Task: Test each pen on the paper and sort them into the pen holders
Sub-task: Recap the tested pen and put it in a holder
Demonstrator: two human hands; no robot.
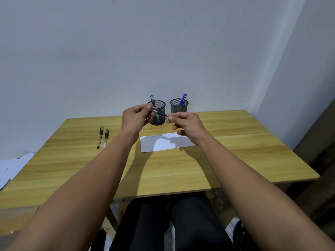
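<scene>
Pale walls meet in a corner behind a wooden table (pixel 235 142), and above it both hands hold one black pen (pixel 159 113) level in the air, in front of the left mesh holder (pixel 157 113). The left hand (pixel 135 117) pinches the clear barrel end between thumb and fingertips; the right hand (pixel 186 124) pinches the dark tip end, its other fingers loosely curled. Whether that end is a cap being pulled off cannot be told.

A pen like this is probably light, stiff and smooth-sided, so a pinch near each end looks sensible, firm enough on the slick barrel.

Below the hands lies the white paper (pixel 163 144), any marks on it too faint to read. The left holder has one dark pen, the right mesh holder (pixel 179 105) blue pens (pixel 182 100). Two more pens (pixel 103 136) lie side by side on the table's left. No brand or lettering can be read anywhere.
</scene>
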